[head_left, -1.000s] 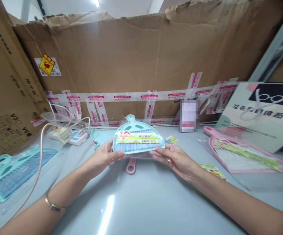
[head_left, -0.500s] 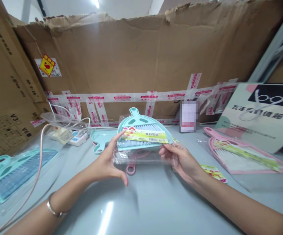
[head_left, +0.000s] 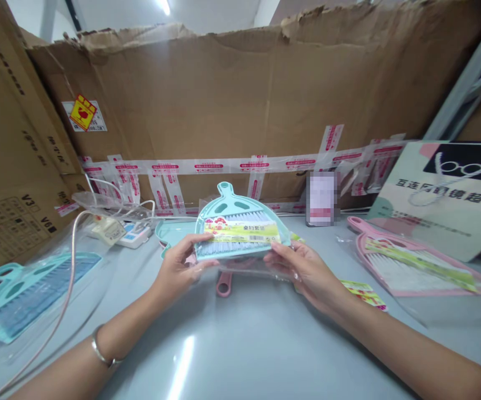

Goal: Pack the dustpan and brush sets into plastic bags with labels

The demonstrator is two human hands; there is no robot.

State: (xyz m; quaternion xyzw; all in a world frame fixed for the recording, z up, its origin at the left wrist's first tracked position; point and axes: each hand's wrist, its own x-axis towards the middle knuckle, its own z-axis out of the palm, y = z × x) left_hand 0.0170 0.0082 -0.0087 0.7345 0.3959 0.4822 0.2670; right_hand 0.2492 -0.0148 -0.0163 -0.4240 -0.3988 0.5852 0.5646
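Note:
A turquoise dustpan and brush set (head_left: pixel 228 208) in a clear plastic bag is held up between my hands at the middle of the view. A yellow printed label lies across its bristles. My left hand (head_left: pixel 184 261) is closed on the set's lower left corner, thumb below and fingers on top. At the lower right edge my right hand (head_left: pixel 296 261) pinches the set and its bag. Beneath the set, a pink handle (head_left: pixel 224 283) with a round hole shows on the table; the rest of that piece is mostly hidden.
Another turquoise dustpan set (head_left: pixel 36 294) lies at left, a pink one (head_left: pixel 419 261) at right. A loose label card (head_left: pixel 365 294) rests near my right forearm. A cable (head_left: pixel 71 261), power strip (head_left: pixel 134 236), phone (head_left: pixel 320 197) and paper bag (head_left: pixel 440 194) stand or lie around. A tall cardboard box (head_left: pixel 224 100) blocks the back.
My left hand has gone from spread fingers beside the set to gripping its left corner. The set has shifted slightly left. My right hand keeps its hold.

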